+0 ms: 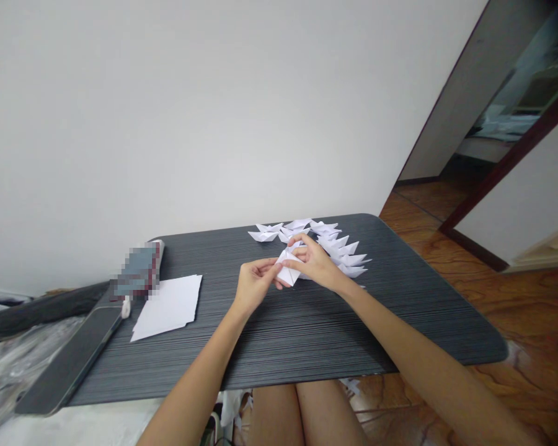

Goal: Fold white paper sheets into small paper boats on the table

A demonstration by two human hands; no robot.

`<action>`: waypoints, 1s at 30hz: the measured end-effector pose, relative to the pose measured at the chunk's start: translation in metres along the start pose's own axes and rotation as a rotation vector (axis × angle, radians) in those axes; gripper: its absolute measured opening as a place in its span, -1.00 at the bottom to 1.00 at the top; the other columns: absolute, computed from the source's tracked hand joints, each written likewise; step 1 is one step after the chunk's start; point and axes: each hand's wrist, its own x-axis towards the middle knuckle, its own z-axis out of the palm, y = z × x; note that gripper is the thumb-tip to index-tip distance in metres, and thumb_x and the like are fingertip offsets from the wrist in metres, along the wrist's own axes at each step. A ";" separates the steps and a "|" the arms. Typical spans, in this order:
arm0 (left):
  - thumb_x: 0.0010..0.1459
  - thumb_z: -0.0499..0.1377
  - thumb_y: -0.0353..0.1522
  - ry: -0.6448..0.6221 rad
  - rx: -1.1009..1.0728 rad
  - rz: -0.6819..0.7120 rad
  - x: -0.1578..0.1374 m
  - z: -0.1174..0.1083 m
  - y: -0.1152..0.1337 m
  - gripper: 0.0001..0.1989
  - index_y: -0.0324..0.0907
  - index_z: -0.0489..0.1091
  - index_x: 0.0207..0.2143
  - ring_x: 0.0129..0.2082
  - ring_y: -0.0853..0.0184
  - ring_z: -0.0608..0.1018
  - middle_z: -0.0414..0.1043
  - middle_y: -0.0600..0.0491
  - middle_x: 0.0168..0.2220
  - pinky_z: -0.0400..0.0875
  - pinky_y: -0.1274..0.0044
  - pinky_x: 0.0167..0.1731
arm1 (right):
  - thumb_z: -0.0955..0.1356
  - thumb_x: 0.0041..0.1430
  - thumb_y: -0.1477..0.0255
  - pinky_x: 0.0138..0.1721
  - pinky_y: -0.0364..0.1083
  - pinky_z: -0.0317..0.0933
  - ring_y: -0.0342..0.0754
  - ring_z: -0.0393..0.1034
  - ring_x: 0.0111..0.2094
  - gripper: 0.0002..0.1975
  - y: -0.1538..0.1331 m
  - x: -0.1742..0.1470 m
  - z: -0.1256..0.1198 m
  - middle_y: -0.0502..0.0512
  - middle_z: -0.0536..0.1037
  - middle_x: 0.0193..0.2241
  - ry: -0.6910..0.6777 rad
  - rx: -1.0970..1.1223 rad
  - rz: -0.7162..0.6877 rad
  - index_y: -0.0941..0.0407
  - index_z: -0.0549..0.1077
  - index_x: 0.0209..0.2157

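Over the table: both hands are meeting above the middle of a dark grey table top, just in front of a row of folded white pieces.
Table surface: it is showing fine parallel ridges running left to right, with rounded corners and a matte look.
Paper piece: a small white folded paper, angular and crisp-edged, is hanging between the two hands, slightly above the table, its lower point jutting down and toward the person.
Left hand: the left hand is pinching the paper's left side, fingers curled in and the thumb pressing near a crease.
Right hand: the right hand is gripping the paper's upper right part from above, fingertips bent over its top edge and partly hiding it.
Position of the paper: it is sitting directly between the fingertips of both hands, touching both, nearer the far half of the table than the near edge.
Finished folds: a curved cluster of pointed white paper shapes is lying just beyond and to the right of the hands, overlapping one another like spikes.
Flat sheets: a thin stack of plain white sheets is lying well to the left of the hands, smooth and unfolded.
Left edge: a long dark flat device is resting along the table's left corner, glossy on top.
Floor: reddish wooden flooring with a strong grain is showing on the right.
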 end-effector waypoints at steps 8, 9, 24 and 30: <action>-0.07 0.18 -0.34 -0.055 -0.088 -0.019 0.001 -0.004 0.000 -0.54 -0.32 0.31 -0.07 -0.65 0.34 0.49 0.46 0.03 -0.65 0.36 0.55 -0.62 | 0.28 -0.01 0.44 -0.76 -0.32 -0.07 -0.28 0.17 -0.78 -0.64 -0.008 -0.002 -0.005 -0.18 0.33 -0.74 -0.201 0.131 0.086 0.10 0.16 -0.12; -0.06 0.17 -0.34 -0.039 -0.086 -0.010 0.002 -0.006 0.000 -0.60 -0.33 0.36 -0.13 -0.65 0.35 0.49 0.46 0.02 -0.64 0.36 0.55 -0.60 | 0.28 -0.01 0.44 -0.76 -0.31 -0.06 -0.28 0.17 -0.78 -0.66 -0.009 -0.002 -0.007 -0.17 0.34 -0.73 -0.218 0.158 0.093 0.11 0.20 -0.14; 0.03 0.08 -0.35 0.132 0.561 0.428 0.002 -0.016 0.000 -0.82 -0.24 0.44 -0.47 -0.47 0.39 0.42 0.39 -0.04 -0.38 0.32 0.59 -0.51 | 0.31 -0.04 0.22 -0.68 -0.25 -0.01 -0.28 0.16 -0.69 -0.66 -0.015 0.000 -0.016 -0.01 0.38 -0.62 -0.225 0.056 0.121 0.23 0.41 -0.34; 0.06 0.06 -0.32 -0.075 0.381 0.209 -0.002 -0.010 0.002 -0.77 -0.29 0.41 -0.50 -0.62 0.42 0.45 0.44 0.02 -0.57 0.36 0.58 -0.54 | 0.32 -0.04 0.35 -0.61 -0.24 0.08 -0.24 0.24 -0.62 -0.79 -0.016 -0.002 -0.008 0.00 0.40 -0.62 -0.134 -0.265 -0.042 0.24 0.41 -0.53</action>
